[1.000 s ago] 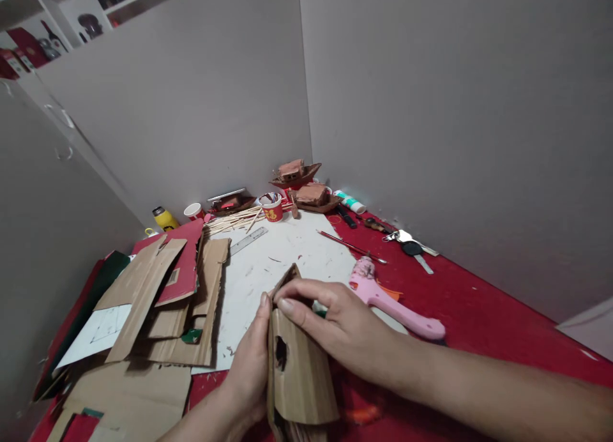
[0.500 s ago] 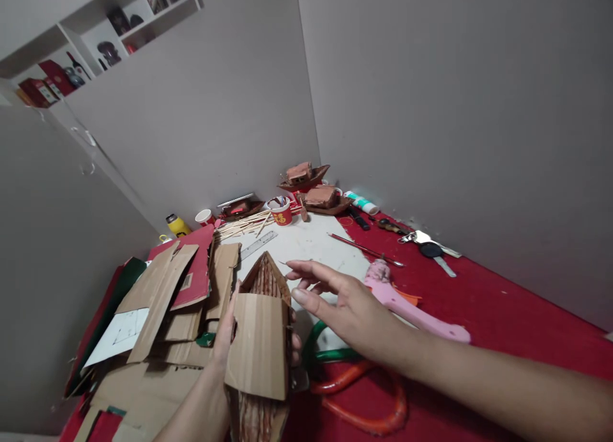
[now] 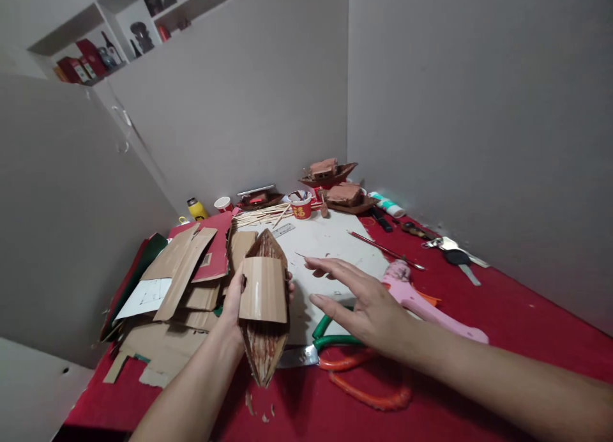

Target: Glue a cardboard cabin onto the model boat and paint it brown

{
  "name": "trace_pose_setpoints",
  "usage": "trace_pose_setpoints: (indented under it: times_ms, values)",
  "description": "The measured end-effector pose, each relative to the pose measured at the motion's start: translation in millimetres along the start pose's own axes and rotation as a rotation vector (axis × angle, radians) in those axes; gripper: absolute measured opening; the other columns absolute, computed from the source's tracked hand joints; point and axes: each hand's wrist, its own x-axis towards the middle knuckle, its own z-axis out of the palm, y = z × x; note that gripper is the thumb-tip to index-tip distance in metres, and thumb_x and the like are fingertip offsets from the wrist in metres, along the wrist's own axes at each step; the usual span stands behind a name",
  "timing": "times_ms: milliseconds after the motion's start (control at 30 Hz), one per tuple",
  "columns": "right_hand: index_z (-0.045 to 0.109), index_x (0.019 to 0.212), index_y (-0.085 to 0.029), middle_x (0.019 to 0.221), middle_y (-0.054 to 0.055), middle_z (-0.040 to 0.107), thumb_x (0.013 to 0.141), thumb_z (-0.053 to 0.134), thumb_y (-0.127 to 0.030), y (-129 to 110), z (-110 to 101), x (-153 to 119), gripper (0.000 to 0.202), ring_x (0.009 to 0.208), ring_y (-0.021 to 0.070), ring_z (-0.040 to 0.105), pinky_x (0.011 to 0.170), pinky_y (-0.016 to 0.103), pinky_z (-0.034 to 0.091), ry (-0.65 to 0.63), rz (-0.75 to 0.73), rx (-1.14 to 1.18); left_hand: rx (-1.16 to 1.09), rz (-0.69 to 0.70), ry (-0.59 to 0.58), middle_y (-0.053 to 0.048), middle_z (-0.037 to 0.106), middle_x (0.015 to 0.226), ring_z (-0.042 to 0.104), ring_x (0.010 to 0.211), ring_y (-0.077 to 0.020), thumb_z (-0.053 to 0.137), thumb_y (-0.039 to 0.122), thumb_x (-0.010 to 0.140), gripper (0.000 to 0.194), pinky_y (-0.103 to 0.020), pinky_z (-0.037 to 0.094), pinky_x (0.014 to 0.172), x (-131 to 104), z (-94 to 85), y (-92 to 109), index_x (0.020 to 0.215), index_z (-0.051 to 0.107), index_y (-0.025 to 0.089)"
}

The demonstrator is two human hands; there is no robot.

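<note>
My left hand [image 3: 234, 304] is wrapped round a small model boat [image 3: 263, 346], its brown streaked hull pointed at both ends. A curved piece of corrugated cardboard [image 3: 264, 292] arches over the boat's middle as a roof. To the right, my right hand [image 3: 361, 301] hovers with fingers spread and thumb apart, not touching the boat. A thin dark sliver [image 3: 300, 255] shows by its fingertips; whether it is touched cannot be told. Beneath that hand lie scissors [image 3: 340, 341] with green and orange handles, their blades partly behind the boat.
Cardboard pieces [image 3: 184, 301] are piled at left. A pink glue gun [image 3: 431, 311], a pencil [image 3: 383, 249] and keys [image 3: 457, 257] lie at right. At the back stand finished model boats [image 3: 345, 196], wooden sticks [image 3: 261, 215], a red paper cup [image 3: 301, 207] and a yellow bottle [image 3: 196, 208].
The boat in my left hand has shifted up and tilted, so its near end now shows. My right hand has drawn away from the boat's edge. The view has turned left.
</note>
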Motion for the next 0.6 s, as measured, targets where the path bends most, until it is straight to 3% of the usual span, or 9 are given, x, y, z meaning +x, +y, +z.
trace_pose_setpoints:
  times_ms: [167,333,467,600]
  values:
    - [0.05,0.133,-0.019,0.124,0.015,0.062,0.088,0.061,-0.033,2.0,0.5,-3.3,0.048,0.115,0.0264,0.059,0.097,0.044,0.05,-0.02,-0.143,-0.054,-0.028,0.009,0.026,-0.016,0.073,0.079,0.068,0.068,-0.0251,0.034,0.058,0.088,0.069,-0.031,0.047,0.062,0.9,5.0,-2.1,0.116,0.061,0.001]
    - [0.045,0.137,-0.023,0.126,0.013,0.061,0.087,0.066,-0.033,-4.2,-4.7,-2.3,0.055,0.118,0.026,0.056,0.099,0.043,0.048,-0.029,-0.22,-0.02,-0.047,-0.014,0.055,-0.018,0.073,0.075,0.069,0.063,-0.0235,0.028,0.06,0.091,0.074,-0.031,0.05,0.064,8.7,-1.2,-8.3,0.096,0.067,-0.002]
    - [0.05,0.131,-0.02,0.118,0.013,0.063,0.086,0.068,-0.03,-9.6,-6.8,-0.9,0.049,0.11,0.0248,0.058,0.093,0.04,0.05,-0.038,-0.345,0.04,-0.064,-0.01,0.097,-0.015,0.073,0.071,0.069,0.062,-0.023,0.038,0.056,0.091,0.062,-0.031,0.051,0.063,13.3,-8.3,-10.8,0.091,0.068,0.002]
    - [0.055,0.126,-0.017,0.118,0.015,0.062,0.088,0.065,-0.032,-9.4,-6.7,0.1,0.043,0.109,0.0258,0.057,0.093,0.044,0.049,-0.029,-0.313,0.002,-0.063,0.044,0.097,-0.013,0.075,0.079,0.071,0.068,-0.0232,0.044,0.056,0.089,0.056,-0.033,0.053,0.071,13.2,-8.4,-8.1,0.097,0.067,0.006]
